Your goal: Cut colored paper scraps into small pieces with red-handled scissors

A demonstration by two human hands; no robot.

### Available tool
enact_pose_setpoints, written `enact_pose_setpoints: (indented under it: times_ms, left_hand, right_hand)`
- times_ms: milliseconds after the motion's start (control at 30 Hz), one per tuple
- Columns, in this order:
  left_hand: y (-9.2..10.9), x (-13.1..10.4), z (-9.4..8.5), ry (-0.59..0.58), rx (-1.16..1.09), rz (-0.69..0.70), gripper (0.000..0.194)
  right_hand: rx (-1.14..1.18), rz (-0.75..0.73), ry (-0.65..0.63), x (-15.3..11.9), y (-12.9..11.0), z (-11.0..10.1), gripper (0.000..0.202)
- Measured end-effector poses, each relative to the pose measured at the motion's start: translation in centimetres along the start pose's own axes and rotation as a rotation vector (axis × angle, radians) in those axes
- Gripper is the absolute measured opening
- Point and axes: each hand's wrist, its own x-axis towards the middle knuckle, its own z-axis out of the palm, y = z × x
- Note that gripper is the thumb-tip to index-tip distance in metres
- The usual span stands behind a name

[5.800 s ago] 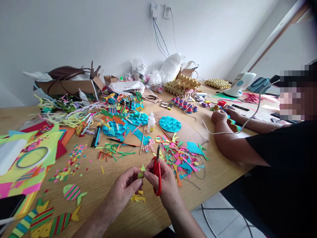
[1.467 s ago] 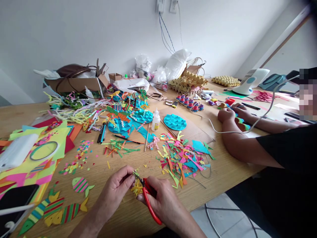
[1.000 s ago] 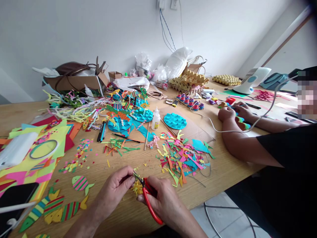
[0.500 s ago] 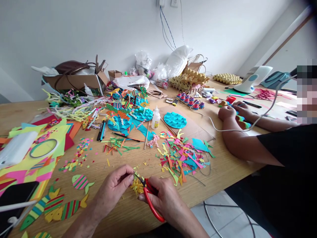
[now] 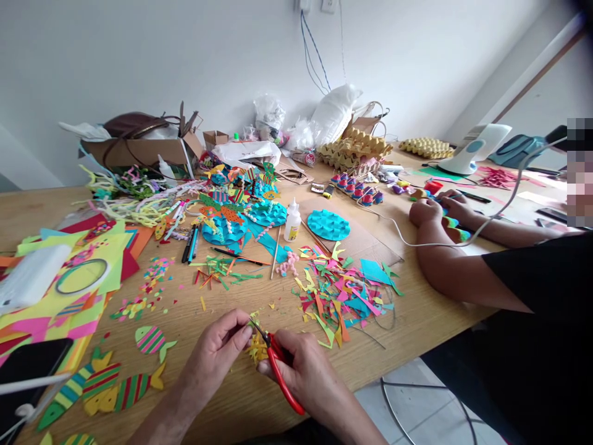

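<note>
Red-handled scissors (image 5: 283, 377) are gripped in my right hand (image 5: 308, 366), their dark blades pointing up and left. My left hand (image 5: 221, 346) is closed in a pinch right at the blade tips; what it pinches is too small and hidden to make out. Small yellow paper scraps (image 5: 257, 350) lie on the table beneath the blades. To the left of my left hand rest striped paper fish, among them a pink-and-green one (image 5: 151, 340) and a red-and-green one (image 5: 133, 390).
Mixed paper cuttings (image 5: 345, 293) spread ahead on the right. A glue bottle (image 5: 293, 221) stands near blue egg-carton discs (image 5: 328, 225). Coloured sheets (image 5: 115, 247) and a phone (image 5: 37, 371) lie left. Another person's forearm (image 5: 440, 266) rests at right, with a white cable (image 5: 491, 216) nearby.
The scissors have shifted slightly in my right hand, their handles swinging a little left. My left hand stays nearly in place by the blade tips.
</note>
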Motion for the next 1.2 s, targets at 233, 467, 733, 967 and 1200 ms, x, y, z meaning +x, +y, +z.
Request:
enact_pose_setpoints:
  times_ms: [233, 467, 733, 967, 1200]
  left_hand:
    - [0.1, 0.0, 0.0, -0.045, 0.021, 0.007, 0.020]
    - [0.2, 0.0, -0.1, -0.068, 0.037, -0.003, 0.021]
    - [0.6, 0.0, -0.3, -0.028, 0.060, -0.010, 0.019]
    - [0.2, 0.0, -0.3, 0.017, 0.042, -0.019, 0.017]
    - [0.9, -0.1, -0.6, 0.082, 0.032, -0.002, 0.017]
  right_hand:
    - [0.025, -0.030, -0.011, 0.0, 0.0, 0.3, 0.034]
    - [0.033, -0.015, -0.007, 0.0, 0.3, 0.3, 0.041]
    - [0.033, -0.034, 0.004, -0.1, 0.6, 0.3, 0.044]
    - [0.020, -0.018, 0.007, 0.2, 0.9, 0.5, 0.046]
    - [0.025, -0.003, -0.014, 0.0, 0.7, 0.1, 0.040]
